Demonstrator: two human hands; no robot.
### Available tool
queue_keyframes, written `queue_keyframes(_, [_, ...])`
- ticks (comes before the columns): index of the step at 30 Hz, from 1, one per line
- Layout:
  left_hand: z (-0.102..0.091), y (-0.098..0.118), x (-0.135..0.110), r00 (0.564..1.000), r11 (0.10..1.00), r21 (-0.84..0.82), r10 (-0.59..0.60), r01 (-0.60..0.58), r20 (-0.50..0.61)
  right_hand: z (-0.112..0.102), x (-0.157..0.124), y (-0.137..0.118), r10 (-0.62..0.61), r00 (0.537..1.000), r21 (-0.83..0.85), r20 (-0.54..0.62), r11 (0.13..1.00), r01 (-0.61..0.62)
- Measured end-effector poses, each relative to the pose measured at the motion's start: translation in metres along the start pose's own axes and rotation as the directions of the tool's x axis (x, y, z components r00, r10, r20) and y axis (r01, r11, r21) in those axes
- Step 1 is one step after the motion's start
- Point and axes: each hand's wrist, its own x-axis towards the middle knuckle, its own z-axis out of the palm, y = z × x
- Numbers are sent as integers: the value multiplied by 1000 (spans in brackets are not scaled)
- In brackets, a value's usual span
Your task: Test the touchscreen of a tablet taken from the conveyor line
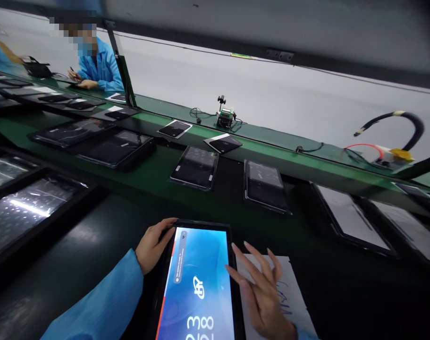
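Head view: glossy black-framed tablet [197,283], lower end cut off; left hand [153,248] gripping its edge; right hand [262,297] open just beside, over white paper sheet [292,293].

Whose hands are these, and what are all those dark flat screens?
This picture comes from a camera worn on a person's head, looking down at their own hands. Their left hand holds the edge of a lit tablet. Their right hand is spread open beside it, above a sheet of paper with blue marks. The dark flat things are more tablets, lying on a long green-edged workbench. Farther along, another person in a blue coat is at the bench.
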Motion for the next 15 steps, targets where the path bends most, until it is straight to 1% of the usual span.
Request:
queue_keyframes(1, [0,0,0,1000,1000,-1,3,-3,-1,1,1,2,17,1000,-8,-2,1000,-17])
queue_keyframes(2, [0,-1,1,1000,1000,-3,7,-7,-1,2,3,2,5,999,-21,34,1000,-5])
queue_keyframes(3, [0,-1,1,1000,1000,-5,11,-11,-1,3,5,0,-34,994,-31,99,999,38])
queue_keyframes(4, [0,-1,1,1000,1000,-7,16,-16,0,3,8,-3,-91,980,-26,179,995,97])
queue_keyframes(5, [0,-1,1,1000,1000,-9,19,-19,1,3,10,-6,-153,955,-3,252,987,159])
queue_keyframes(6, [-1,-1,2,1000,1000,-10,21,-21,2,3,12,-9,-202,931,32,303,979,203])
queue_keyframes(7, [-1,-2,2,1000,1000,-9,20,-20,-2,4,12,-11,-228,919,74,323,974,216])
queue_keyframes(8, [0,-2,2,1000,1000,-8,18,-18,-4,5,11,-12,-225,921,123,317,973,195])
queue_keyframes(9, [0,-2,2,1000,1000,-5,16,-16,-5,6,9,-11,-185,940,172,288,975,139])
queue_keyframes(10, [0,-3,2,1000,1000,-3,14,-14,-4,8,7,-9,-109,962,225,251,973,52])
queue_keyframes(11, [1,-3,2,1000,1000,-2,12,-12,-1,9,4,-6,-6,974,284,225,957,-60])
queue_keyframes(12, [1,-4,3,1000,1000,-1,11,-11,2,11,1,-2,108,969,350,222,919,-183])
queue_keyframes(13, [2,-4,3,1000,1000,0,11,-11,6,13,-1,1,216,946,416,241,858,-302])
queue_keyframes(14, [2,-4,3,1000,1000,0,10,-10,9,15,-2,3,307,910,473,277,781,-407])
queue_keyframes(15, [2,-4,3,1000,1000,1,9,-9,9,16,-2,5,373,873,521,314,701,-487])
